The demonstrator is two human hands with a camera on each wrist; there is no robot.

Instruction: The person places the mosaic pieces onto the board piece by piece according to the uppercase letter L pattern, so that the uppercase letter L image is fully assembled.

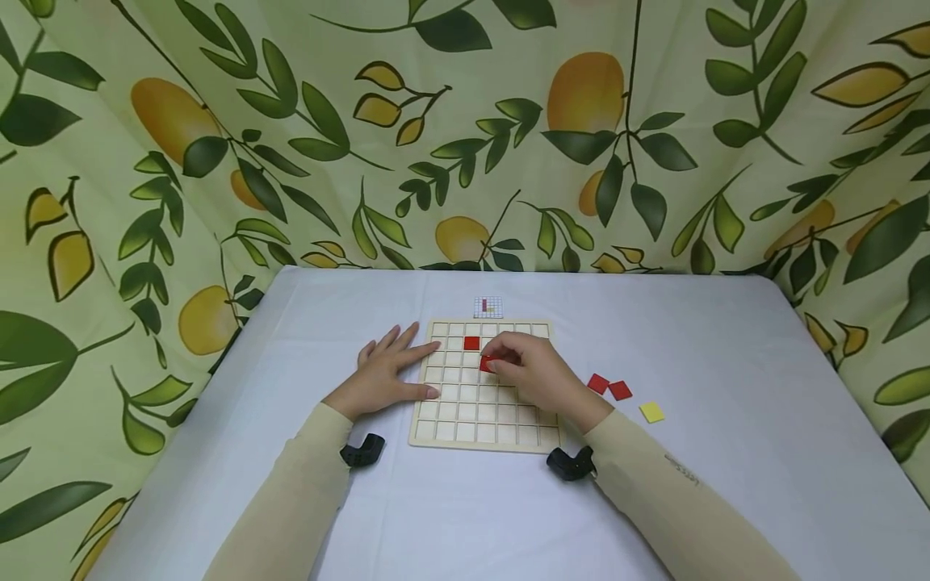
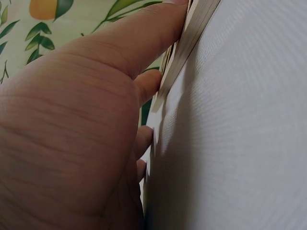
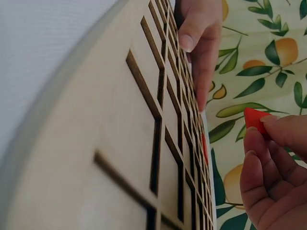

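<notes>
Red tile [image 1: 488,364] pinched in right hand [image 1: 534,373] fingertips above grid board [image 1: 465,432] at frame centre; board steadied by flat left hand [image 1: 387,374], fingers straight.

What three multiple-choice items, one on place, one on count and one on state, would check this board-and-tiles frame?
1. Where does the yellow tile lie?
A. On the table, to the right of the board
B. In a cell of the board
C. Under the left hand

2. How many red tiles lie loose on the table?
A. None
B. Two
C. Five

3. What is the right hand doing?
A. Lying flat on the cloth
B. Pinching a red tile over the board
C. Holding the small card

Answers: 1 A, the yellow tile sits on the table beyond the edge of the board. 2 B, a pair lies beside the yellow one. 3 B, its fingertips grip the held red tile, while the left hand rests flat at the board's left edge.
</notes>
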